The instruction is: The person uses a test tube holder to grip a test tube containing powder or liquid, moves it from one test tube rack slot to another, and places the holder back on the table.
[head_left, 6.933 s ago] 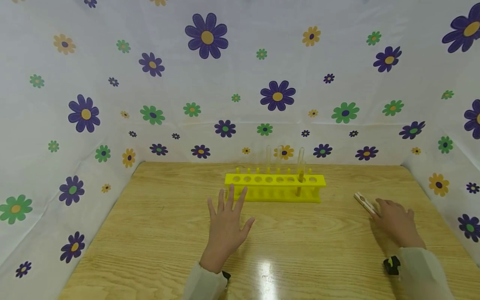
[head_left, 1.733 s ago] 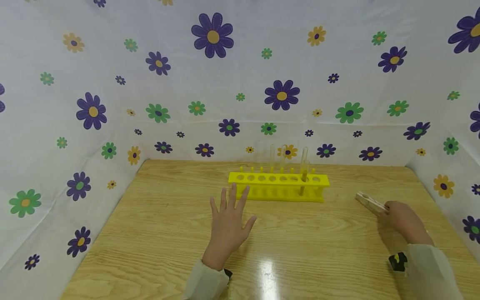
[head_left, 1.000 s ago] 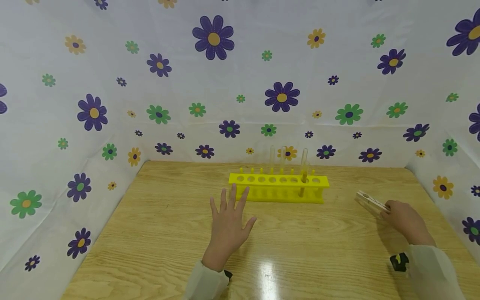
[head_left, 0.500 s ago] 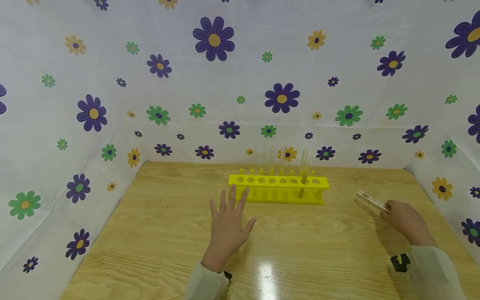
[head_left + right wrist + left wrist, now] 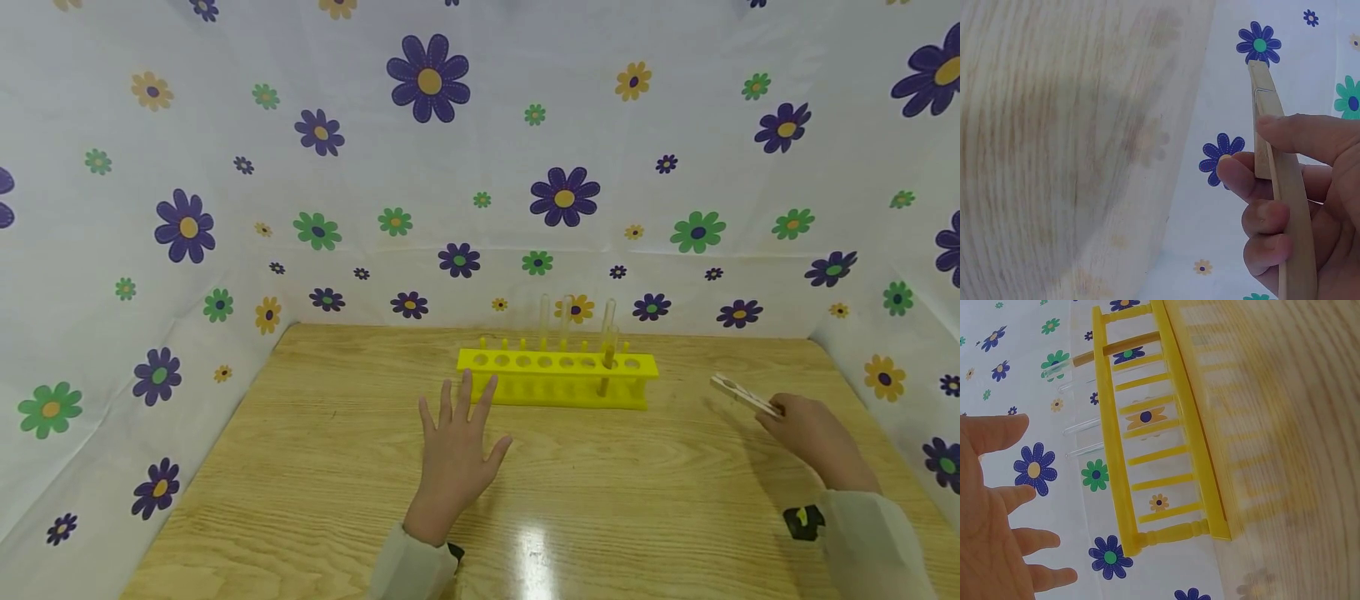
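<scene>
My right hand (image 5: 816, 437) grips a wooden test tube holder (image 5: 753, 401) by its handle end, at the right of the table. In the right wrist view, thumb and curled fingers wrap the wooden test tube holder (image 5: 1291, 206), and a wire spring shows near its tip. The holder hangs above the wood, its shadow apart from it. My left hand (image 5: 453, 458) is spread with straight fingers just before the left end of a yellow test tube rack (image 5: 557, 372); contact cannot be told. Toward the rack's right stands a test tube with brown contents (image 5: 608, 357).
Clear test tubes (image 5: 545, 317) rise from the rack's back side, faint against the cloth. White flowered cloth (image 5: 360, 183) walls the wood-grain table (image 5: 600, 492) at the back and both sides. Wood surface lies between the rack and the right hand.
My right hand has tightened its grip around the holder since the oldest frame and now raises it slightly off the table. My left hand and the rack stay in place.
</scene>
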`<state>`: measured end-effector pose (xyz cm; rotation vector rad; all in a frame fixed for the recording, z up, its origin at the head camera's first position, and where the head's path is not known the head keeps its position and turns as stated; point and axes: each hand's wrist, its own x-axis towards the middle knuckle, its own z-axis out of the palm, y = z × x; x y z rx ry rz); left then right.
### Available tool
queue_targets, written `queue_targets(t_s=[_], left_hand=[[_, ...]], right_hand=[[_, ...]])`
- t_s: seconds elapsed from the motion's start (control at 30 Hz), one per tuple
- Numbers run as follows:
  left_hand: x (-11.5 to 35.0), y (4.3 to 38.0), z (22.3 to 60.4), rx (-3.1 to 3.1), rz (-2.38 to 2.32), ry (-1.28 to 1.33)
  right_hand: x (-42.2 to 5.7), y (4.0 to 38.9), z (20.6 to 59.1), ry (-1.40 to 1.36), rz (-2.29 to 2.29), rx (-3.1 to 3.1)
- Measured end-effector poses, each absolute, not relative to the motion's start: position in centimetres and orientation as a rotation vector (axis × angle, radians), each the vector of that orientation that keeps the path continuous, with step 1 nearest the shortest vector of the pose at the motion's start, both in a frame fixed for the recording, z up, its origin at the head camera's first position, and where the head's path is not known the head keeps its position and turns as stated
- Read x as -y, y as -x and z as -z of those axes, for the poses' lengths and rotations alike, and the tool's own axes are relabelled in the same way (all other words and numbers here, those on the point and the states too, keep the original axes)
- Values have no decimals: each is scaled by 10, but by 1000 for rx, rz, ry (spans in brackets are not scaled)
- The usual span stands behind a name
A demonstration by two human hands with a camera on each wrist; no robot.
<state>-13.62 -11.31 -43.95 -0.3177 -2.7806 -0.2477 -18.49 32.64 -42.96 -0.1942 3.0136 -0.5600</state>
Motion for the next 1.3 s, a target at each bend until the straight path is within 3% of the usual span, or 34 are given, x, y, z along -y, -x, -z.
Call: queue_targets(t_s=[1.3], left_hand=[[112, 134, 439, 2802, 252, 318]], right_hand=[[-315, 190, 395, 338, 509, -3152]])
